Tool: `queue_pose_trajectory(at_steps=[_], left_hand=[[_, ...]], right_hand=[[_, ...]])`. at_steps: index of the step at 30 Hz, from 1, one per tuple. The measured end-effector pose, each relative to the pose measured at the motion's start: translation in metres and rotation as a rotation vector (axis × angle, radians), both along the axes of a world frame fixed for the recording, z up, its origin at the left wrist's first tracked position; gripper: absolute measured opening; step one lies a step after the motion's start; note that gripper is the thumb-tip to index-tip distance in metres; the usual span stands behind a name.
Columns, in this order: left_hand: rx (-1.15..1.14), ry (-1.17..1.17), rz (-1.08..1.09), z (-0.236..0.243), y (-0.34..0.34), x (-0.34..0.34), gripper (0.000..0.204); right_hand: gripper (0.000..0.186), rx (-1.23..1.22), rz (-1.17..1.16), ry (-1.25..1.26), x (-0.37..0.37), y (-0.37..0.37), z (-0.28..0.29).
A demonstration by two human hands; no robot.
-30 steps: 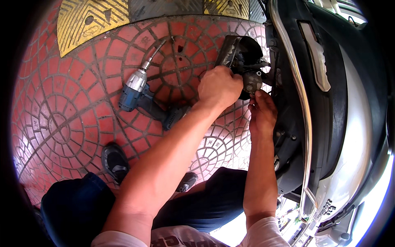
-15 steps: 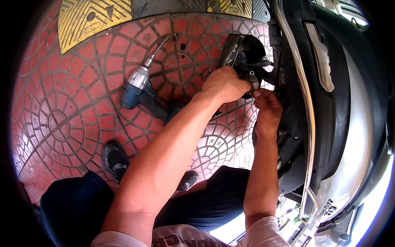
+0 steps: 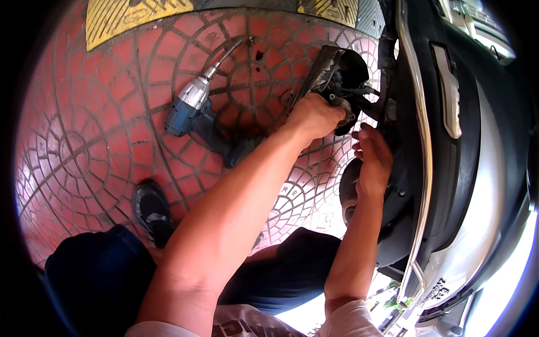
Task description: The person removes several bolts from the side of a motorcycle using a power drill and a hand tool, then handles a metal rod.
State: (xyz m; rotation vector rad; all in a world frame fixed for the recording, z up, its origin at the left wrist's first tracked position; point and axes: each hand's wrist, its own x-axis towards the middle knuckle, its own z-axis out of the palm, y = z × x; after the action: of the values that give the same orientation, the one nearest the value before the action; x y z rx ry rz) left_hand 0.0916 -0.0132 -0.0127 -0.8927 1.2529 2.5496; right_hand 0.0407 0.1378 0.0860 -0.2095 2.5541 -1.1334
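A black, dirty hollow housing [image 3: 353, 66] with a rounded opening is beside the scooter [image 3: 466, 168]. My left hand [image 3: 315, 116] is closed on its near end, thumb by a small greyish metal piece [image 3: 342, 106]; the fingers beneath are hidden. Just nearer and to the right, my right hand [image 3: 375, 156] stands apart from the housing. Its fingers are loosely curled and spaced, and nothing shows in them. On the paving left of the left forearm lies a blue and silver cordless impact driver [image 3: 191, 106] with a long bit pointing away.
Red patterned paving [image 3: 106, 112] covers the ground. A yellow and black ramp strip [image 3: 135, 19] runs along the far edge. The scooter's chrome rail [image 3: 418, 140] stands close to the right hand. My shoe [image 3: 151, 205] is at the lower left.
My right hand has drawn back from the metal piece and its fingers have loosened. The left hand keeps its grip on the housing. The whole view has shifted slightly.
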Motion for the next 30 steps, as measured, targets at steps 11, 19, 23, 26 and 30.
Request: queue_pose_trajectory(at_steps=[11,19,23,26,30], left_hand=[[-0.332,0.102,0.337,-0.008,0.064,-0.068,0.037],[-0.290,0.112,0.347,0.019,0.087,-0.096,0.037],[0.048,0.201,0.200,0.025,0.073,-0.089,0.028],[0.242,0.158,0.325,0.031,0.078,-0.091,0.039],[0.247,0.213,0.313,0.025,0.083,-0.095,0.040]], right_hand=[[0.040,0.246,0.526,0.619,0.077,-0.013,0.159],[0.026,0.496,0.720,1.091,0.025,0.023,0.201],[0.025,0.602,0.763,1.279,0.021,0.009,0.172],[0.023,0.520,0.637,1.297,0.022,0.017,0.172],[0.022,0.508,0.717,1.363,0.020,0.015,0.171]])
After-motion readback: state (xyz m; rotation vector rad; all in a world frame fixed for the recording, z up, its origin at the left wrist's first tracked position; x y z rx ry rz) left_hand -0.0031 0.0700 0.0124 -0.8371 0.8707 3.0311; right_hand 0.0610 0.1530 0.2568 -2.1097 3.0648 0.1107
